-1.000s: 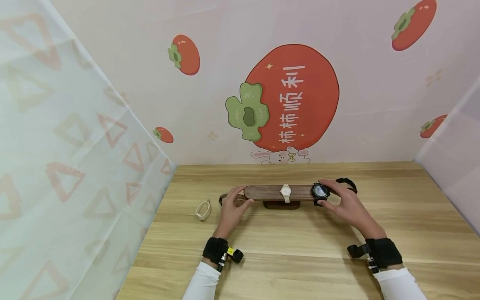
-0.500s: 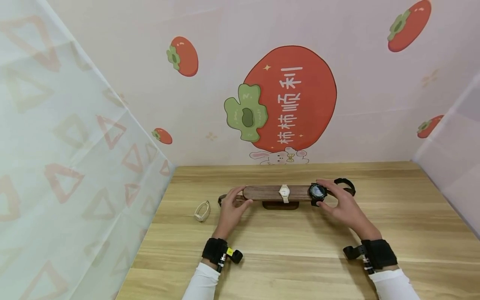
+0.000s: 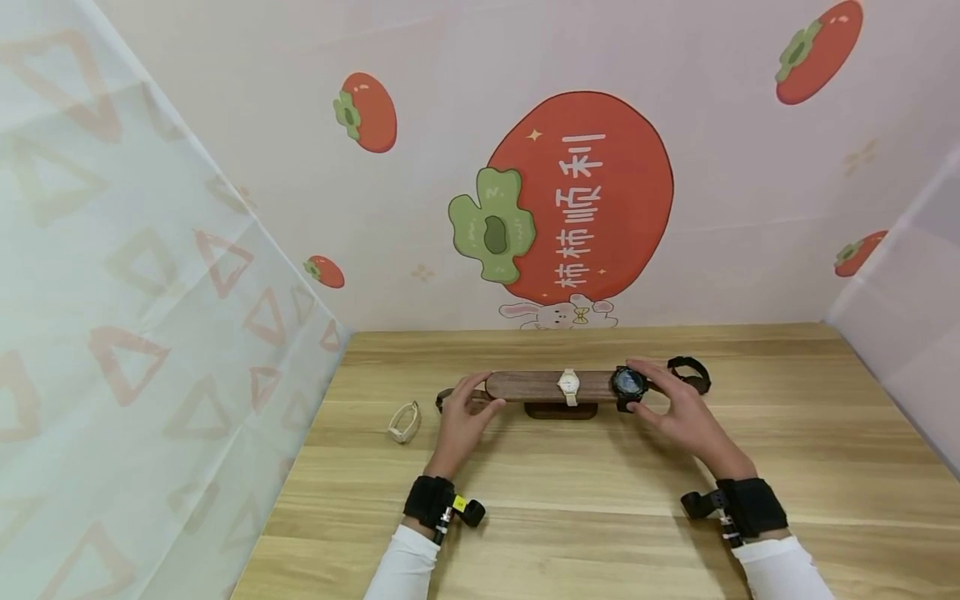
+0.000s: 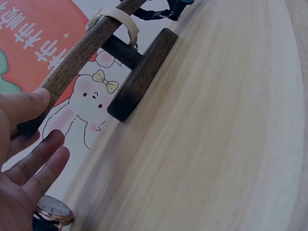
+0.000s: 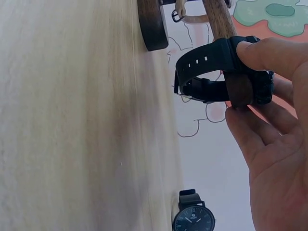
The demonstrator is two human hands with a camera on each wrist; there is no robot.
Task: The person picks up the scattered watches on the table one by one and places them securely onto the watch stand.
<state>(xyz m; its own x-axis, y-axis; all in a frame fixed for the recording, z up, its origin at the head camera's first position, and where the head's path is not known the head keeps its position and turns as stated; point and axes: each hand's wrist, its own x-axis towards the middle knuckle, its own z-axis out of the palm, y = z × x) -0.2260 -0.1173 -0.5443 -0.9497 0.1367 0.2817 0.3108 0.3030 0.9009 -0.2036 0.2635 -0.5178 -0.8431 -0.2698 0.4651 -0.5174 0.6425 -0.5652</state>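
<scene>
A dark wooden watch stand (image 3: 525,386) stands on the table, its long bar raised above a short base (image 4: 144,74). My left hand (image 3: 461,429) holds the bar's left end between thumb and fingers. Around the middle of the bar hangs a cream-strapped watch (image 3: 569,385). A black watch (image 3: 628,383) with a dark round dial loops around the bar near its right end. My right hand (image 3: 690,421) pinches this watch by its case, thumb (image 5: 260,54) at the strap side. In the right wrist view the strap (image 5: 199,62) hangs as a loop below the bar.
On the table (image 3: 555,517), a pale watch (image 3: 405,423) lies left of my left hand. A watch with a rose-gold rim (image 4: 54,209) is just beyond that hand. Another black watch (image 5: 193,219) lies behind my right hand. A printed backdrop rises at the table's back edge.
My right hand has slid the black watch a little to the left along the bar, toward the cream one. The left hand stays at the bar's left end.
</scene>
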